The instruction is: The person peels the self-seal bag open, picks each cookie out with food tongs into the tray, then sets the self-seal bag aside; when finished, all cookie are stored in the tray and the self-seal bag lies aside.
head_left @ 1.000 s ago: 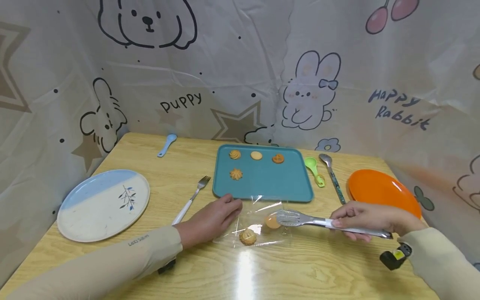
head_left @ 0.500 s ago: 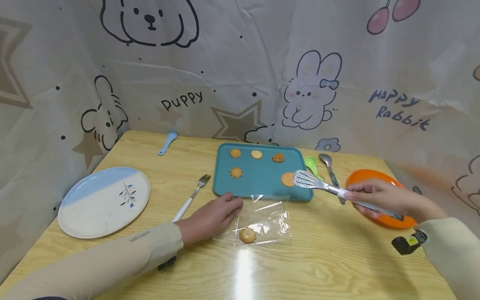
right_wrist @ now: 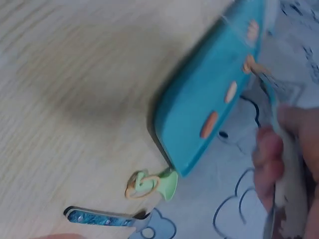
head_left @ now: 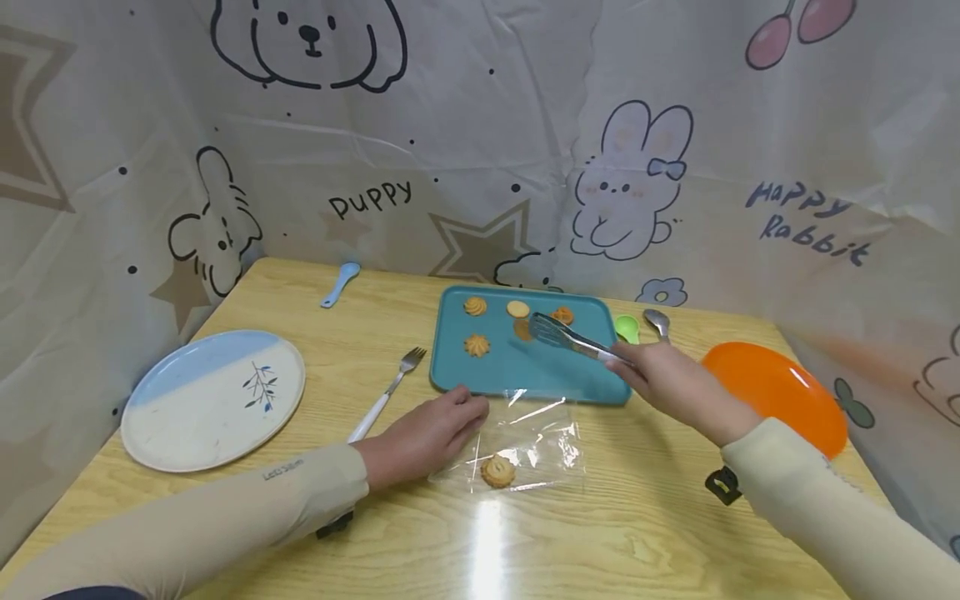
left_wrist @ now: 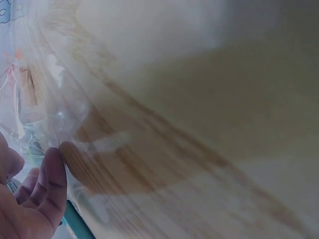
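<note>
My right hand (head_left: 663,379) grips slotted metal tongs (head_left: 573,340) that reach over the teal tray (head_left: 547,375). At their tips is a round orange-brown cookie (head_left: 522,330), close to a pale oval cookie (head_left: 517,309). On the tray are also a swirled cookie (head_left: 475,306), a star-shaped cookie (head_left: 477,345) and a brown cookie (head_left: 562,315), partly behind the tongs. My left hand (head_left: 423,437) holds the left edge of a clear plastic bag (head_left: 536,433) with curled fingers (left_wrist: 54,177). A ridged round cookie (head_left: 498,472) lies in the bag.
A blue-and-white plate (head_left: 213,408) and a fork (head_left: 386,396) lie to the left, with a blue spoon (head_left: 341,283) behind. Right of the tray are a green spoon (head_left: 627,327), a metal spoon (head_left: 657,320) and an orange plate (head_left: 787,396). A printed cloth (head_left: 465,142) hangs behind.
The tongs carried the round orange-brown cookie from the bag up over the tray's right side, then left to its middle. My left hand stays at the bag.
</note>
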A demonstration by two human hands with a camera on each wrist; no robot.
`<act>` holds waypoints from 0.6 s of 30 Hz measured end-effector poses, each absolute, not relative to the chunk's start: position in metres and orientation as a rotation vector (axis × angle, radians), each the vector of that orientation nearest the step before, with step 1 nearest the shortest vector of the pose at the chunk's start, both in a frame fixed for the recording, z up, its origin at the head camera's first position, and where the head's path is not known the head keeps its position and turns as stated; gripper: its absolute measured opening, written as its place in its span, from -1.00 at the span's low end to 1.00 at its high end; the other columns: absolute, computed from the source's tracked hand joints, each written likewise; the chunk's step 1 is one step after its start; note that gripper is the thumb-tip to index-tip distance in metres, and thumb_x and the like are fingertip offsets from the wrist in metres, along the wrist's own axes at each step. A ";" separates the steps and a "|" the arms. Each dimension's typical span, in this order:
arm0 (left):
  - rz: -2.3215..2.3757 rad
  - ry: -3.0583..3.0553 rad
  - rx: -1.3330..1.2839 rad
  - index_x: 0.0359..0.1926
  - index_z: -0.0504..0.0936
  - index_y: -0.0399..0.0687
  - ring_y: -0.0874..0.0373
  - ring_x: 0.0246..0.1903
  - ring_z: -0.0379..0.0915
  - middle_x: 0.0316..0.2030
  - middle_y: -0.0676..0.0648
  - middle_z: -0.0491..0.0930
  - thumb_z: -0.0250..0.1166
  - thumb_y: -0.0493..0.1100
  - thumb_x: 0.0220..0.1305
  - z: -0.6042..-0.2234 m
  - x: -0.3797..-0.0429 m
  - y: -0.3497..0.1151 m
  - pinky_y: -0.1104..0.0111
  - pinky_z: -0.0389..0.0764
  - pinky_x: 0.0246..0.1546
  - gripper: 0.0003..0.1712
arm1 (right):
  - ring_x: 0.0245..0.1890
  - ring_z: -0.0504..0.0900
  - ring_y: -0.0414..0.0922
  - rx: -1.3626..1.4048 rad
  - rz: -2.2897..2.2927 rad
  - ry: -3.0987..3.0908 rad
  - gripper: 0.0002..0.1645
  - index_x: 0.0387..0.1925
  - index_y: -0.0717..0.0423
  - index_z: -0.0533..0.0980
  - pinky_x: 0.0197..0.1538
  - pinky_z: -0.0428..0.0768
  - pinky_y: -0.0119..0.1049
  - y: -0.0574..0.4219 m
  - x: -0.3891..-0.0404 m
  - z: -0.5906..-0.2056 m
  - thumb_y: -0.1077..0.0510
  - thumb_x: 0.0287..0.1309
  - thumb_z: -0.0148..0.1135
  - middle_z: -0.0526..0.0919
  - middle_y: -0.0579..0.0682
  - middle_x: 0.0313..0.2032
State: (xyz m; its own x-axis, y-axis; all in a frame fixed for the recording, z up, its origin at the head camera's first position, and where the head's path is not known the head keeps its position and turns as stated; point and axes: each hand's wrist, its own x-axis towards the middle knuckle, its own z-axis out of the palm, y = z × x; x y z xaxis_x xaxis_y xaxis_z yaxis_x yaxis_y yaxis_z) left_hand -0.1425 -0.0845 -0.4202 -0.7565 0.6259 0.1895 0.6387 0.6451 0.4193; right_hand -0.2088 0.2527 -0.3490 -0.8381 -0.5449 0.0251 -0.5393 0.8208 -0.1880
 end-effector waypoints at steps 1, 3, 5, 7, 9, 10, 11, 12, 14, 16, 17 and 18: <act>-0.734 -2.825 -1.084 -0.14 0.45 0.02 0.30 -0.47 0.25 -0.36 0.10 0.29 -0.02 -0.13 0.50 -0.420 -0.143 -0.084 0.57 0.38 -0.50 -0.88 | -0.65 0.32 -0.28 -0.904 -0.227 3.018 -0.75 -0.25 0.04 0.50 -0.52 0.34 -0.43 0.250 -0.207 -0.351 -0.03 0.42 0.02 0.39 -0.16 -0.64; -0.727 -2.824 -1.083 -0.15 0.45 0.03 0.30 -0.48 0.25 -0.37 0.10 0.28 -0.02 -0.12 0.50 -0.421 -0.143 -0.084 0.57 0.38 -0.51 -0.88 | -0.71 0.30 -0.28 -0.932 -0.089 3.090 -0.76 -0.24 0.05 0.47 -0.61 0.31 -0.44 0.246 -0.203 -0.355 -0.02 0.42 0.03 0.37 -0.15 -0.66; -0.722 -2.818 -1.083 -0.16 0.44 0.03 0.30 -0.49 0.24 -0.37 0.09 0.28 -0.02 -0.13 0.50 -0.422 -0.144 -0.083 0.57 0.37 -0.51 -0.89 | -0.76 0.28 -0.26 -0.972 0.053 3.146 -0.77 -0.19 0.08 0.45 -0.68 0.29 -0.44 0.243 -0.201 -0.359 0.00 0.40 0.06 0.38 -0.12 -0.65; -0.716 -2.807 -1.081 -0.19 0.43 0.04 0.30 -0.50 0.24 -0.38 0.09 0.28 -0.01 -0.13 0.49 -0.423 -0.144 -0.083 0.57 0.37 -0.52 -0.89 | -0.80 0.25 -0.25 -1.019 0.207 3.175 -0.75 -0.15 0.12 0.44 -0.73 0.25 -0.46 0.241 -0.199 -0.363 0.01 0.37 0.10 0.38 -0.10 -0.64; -0.712 -2.799 -1.080 -0.21 0.43 0.05 0.30 -0.50 0.24 -0.38 0.09 0.29 -0.01 -0.13 0.49 -0.423 -0.144 -0.082 0.56 0.37 -0.52 -0.90 | -0.83 0.20 -0.22 -1.071 0.324 3.189 -0.74 -0.14 0.14 0.43 -0.76 0.20 -0.46 0.240 -0.197 -0.366 0.02 0.34 0.14 0.35 -0.07 -0.64; -0.709 -2.798 -1.079 -0.21 0.42 0.06 0.31 -0.50 0.24 -0.38 0.09 0.29 -0.01 -0.13 0.49 -0.424 -0.144 -0.082 0.56 0.37 -0.52 -0.90 | -0.82 0.19 -0.22 -1.099 0.360 3.196 -0.72 -0.12 0.15 0.43 -0.76 0.21 -0.45 0.239 -0.196 -0.367 0.03 0.32 0.17 0.35 -0.06 -0.63; -0.707 -2.799 -1.078 -0.22 0.42 0.07 0.31 -0.50 0.25 -0.38 0.09 0.29 -0.01 -0.13 0.49 -0.424 -0.144 -0.082 0.56 0.37 -0.52 -0.90 | -0.82 0.19 -0.22 -1.119 0.391 3.198 -0.72 -0.12 0.15 0.43 -0.77 0.21 -0.45 0.239 -0.194 -0.369 0.03 0.31 0.18 0.35 -0.06 -0.63; -0.708 -2.804 -1.075 -0.22 0.41 0.08 0.31 -0.49 0.25 -0.38 0.09 0.29 -0.01 -0.13 0.49 -0.424 -0.144 -0.082 0.56 0.38 -0.52 -0.90 | -0.81 0.20 -0.22 -1.134 0.404 3.200 -0.71 -0.12 0.15 0.43 -0.76 0.22 -0.44 0.238 -0.193 -0.370 0.03 0.29 0.20 0.36 -0.06 -0.63; -0.706 -2.815 -1.071 -0.22 0.40 0.09 0.31 -0.48 0.25 -0.37 0.10 0.29 -0.02 -0.12 0.49 -0.425 -0.144 -0.082 0.56 0.38 -0.51 -0.91 | -0.79 0.20 -0.22 -1.147 0.403 3.205 -0.72 -0.14 0.14 0.42 -0.76 0.23 -0.42 0.237 -0.191 -0.371 0.04 0.28 0.21 0.36 -0.06 -0.62; -0.703 -2.822 -1.068 -0.22 0.40 0.10 0.31 -0.48 0.25 -0.37 0.10 0.29 -0.01 -0.11 0.49 -0.425 -0.144 -0.082 0.55 0.38 -0.51 -0.91 | -0.78 0.20 -0.22 -1.135 0.395 3.203 -0.74 -0.20 0.13 0.40 -0.76 0.21 -0.43 0.236 -0.190 -0.372 0.04 0.28 0.22 0.34 -0.07 -0.63; -0.701 -2.823 -1.067 -0.23 0.40 0.11 0.30 -0.49 0.25 -0.37 0.10 0.29 -0.01 -0.11 0.49 -0.424 -0.144 -0.083 0.55 0.38 -0.52 -0.91 | -0.78 0.20 -0.22 -1.123 0.389 3.200 -0.74 -0.23 0.12 0.38 -0.76 0.19 -0.44 0.235 -0.189 -0.372 0.04 0.28 0.22 0.31 -0.07 -0.63; -0.699 -2.822 -1.067 -0.23 0.40 0.11 0.30 -0.49 0.25 -0.38 0.10 0.28 -0.01 -0.11 0.49 -0.424 -0.144 -0.083 0.55 0.37 -0.52 -0.90 | -0.78 0.19 -0.22 -1.118 0.379 3.196 -0.74 -0.24 0.12 0.37 -0.76 0.18 -0.45 0.235 -0.188 -0.372 0.04 0.28 0.22 0.30 -0.08 -0.63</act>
